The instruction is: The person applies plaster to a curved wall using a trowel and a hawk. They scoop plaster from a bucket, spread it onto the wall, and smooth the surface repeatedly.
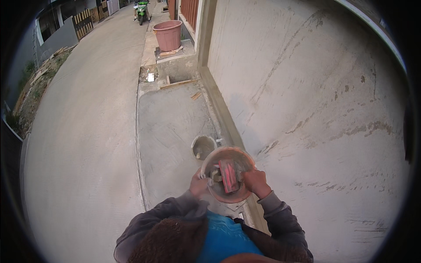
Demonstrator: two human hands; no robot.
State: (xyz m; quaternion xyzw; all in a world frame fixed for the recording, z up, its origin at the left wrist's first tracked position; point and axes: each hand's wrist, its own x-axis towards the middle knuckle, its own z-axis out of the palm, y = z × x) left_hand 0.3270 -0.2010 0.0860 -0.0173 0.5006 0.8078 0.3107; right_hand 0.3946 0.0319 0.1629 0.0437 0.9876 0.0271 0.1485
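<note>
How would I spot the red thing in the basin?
Find the grey wall on the right. Next to it, the left hand and right hand hold a round, orange-brown basin. Inside, the red thing is the oblong, streaked piece; its bright red sets it apart from the duller items beside it.

The basin (237, 154) is showing a dusty orange-brown, and the block-like object (228, 176) is showing pinkish red with dark streaks. The sleeves (283, 219) are looking dark grey, the shirt (222, 234) bright blue. The wall (263, 48) is bearing brown streaks over pale grey, the tub (168, 38) is looking dull pink, the motorbike (141, 10) green.
</note>
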